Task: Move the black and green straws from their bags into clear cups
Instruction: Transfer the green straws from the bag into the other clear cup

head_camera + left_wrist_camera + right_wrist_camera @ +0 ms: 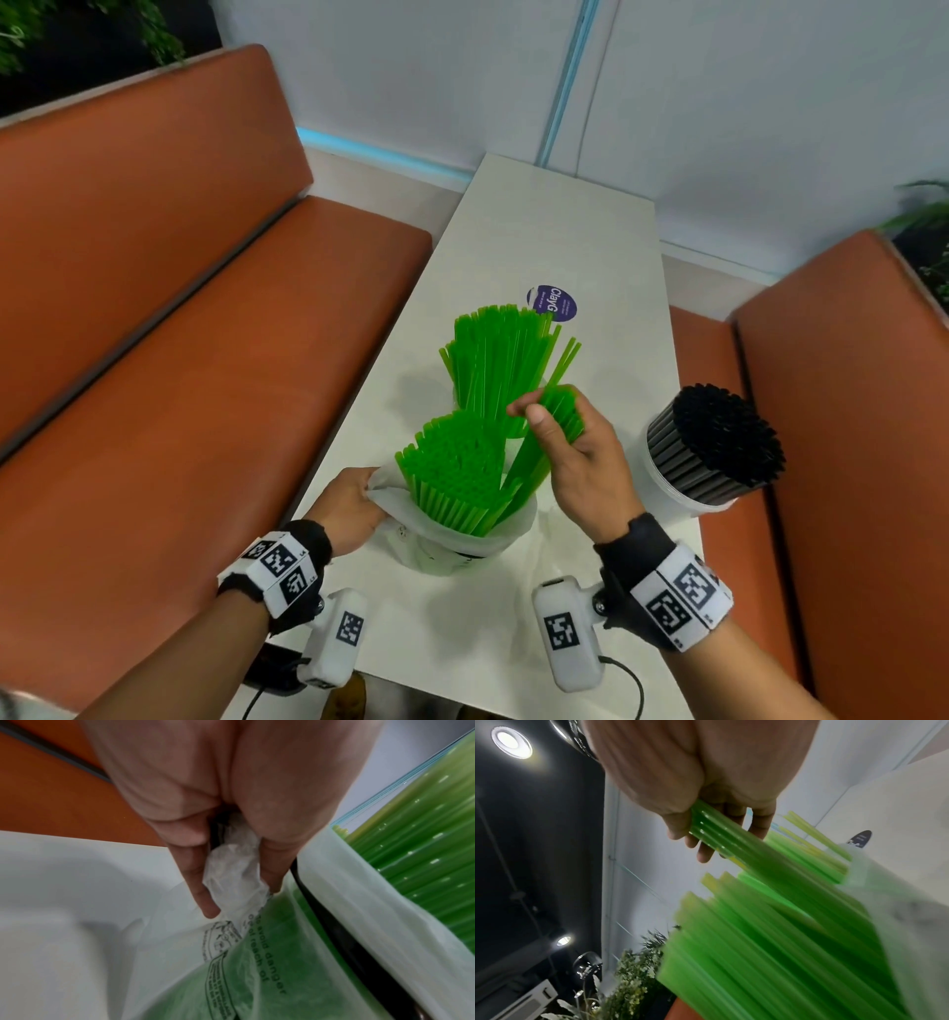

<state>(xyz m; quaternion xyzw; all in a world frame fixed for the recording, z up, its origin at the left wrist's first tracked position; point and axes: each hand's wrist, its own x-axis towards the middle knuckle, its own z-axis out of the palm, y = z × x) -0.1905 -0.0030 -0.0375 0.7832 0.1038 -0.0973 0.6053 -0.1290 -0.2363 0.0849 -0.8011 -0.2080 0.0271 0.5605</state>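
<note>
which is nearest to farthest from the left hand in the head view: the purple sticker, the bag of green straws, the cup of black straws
1. bag of green straws, pinched by the left hand
2. cup of black straws, across at the table's right edge
3. purple sticker, farther up the table

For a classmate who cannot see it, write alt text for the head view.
A right hand lifts green straws from a white bag that the left hand holds open on a white table; green and black straws fill cups beyond.

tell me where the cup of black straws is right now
In the head view the cup of black straws stands on the right edge of the white table, just right of the right hand and beside the orange bench.
</note>
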